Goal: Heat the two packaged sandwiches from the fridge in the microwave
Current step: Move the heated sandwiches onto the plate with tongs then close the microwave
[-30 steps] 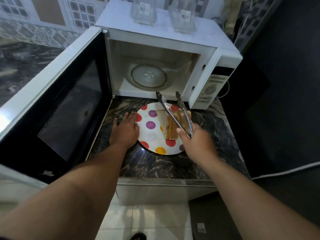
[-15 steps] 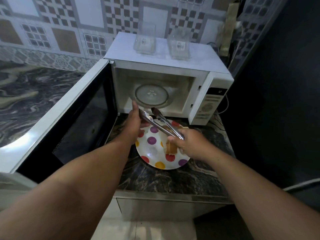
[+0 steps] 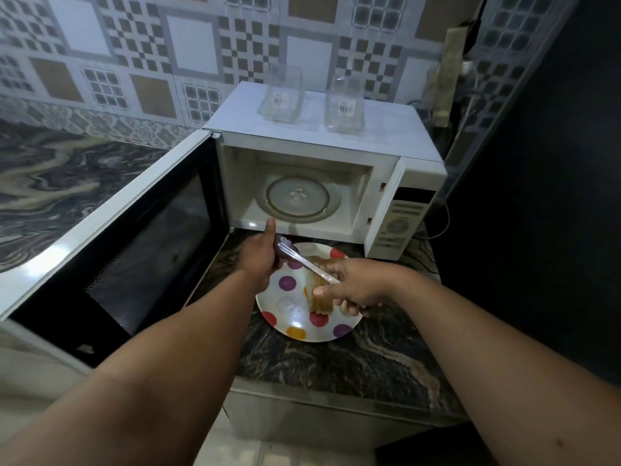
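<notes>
On the dark marbled counter [image 3: 353,361], far side, the white microwave [image 3: 322,142] stands with its door [image 3: 111,250] swung wide to the left; the glass turntable [image 3: 299,200] inside carries nothing, so I judge heating not yet begun. Two clear packages [image 3: 282,95] sit emptied on the microwave's top: unpacking looks done. Near its mouth lies the polka-dot plate [image 3: 295,317] with the sandwiches [image 3: 319,297] on it, partly hidden. My right hand [image 3: 356,287] grips the tongs [image 3: 302,262] at the handle end; my left hand [image 3: 262,257] curls round their tip end. Left to do: load the plate, shut the door, start.
</notes>
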